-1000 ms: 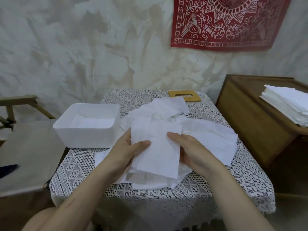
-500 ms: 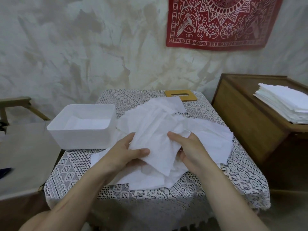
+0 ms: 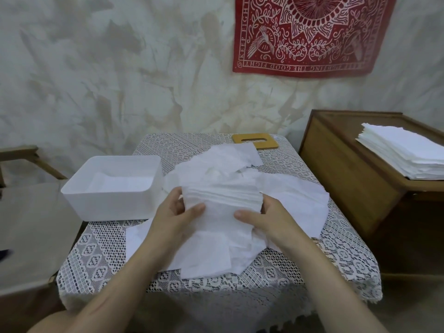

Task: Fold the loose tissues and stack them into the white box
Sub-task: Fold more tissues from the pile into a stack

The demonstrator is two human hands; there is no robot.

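Head view: my left grip and right grip each pinch a side edge of the soft white paper tissue. It looks featherlight, limp and tearable, so hold edges gently.

Bare forearms enter from below, converging. Thumb of left grip and thumb of right grip lie atop folded tissue, fingers tucked beneath, pinching it.
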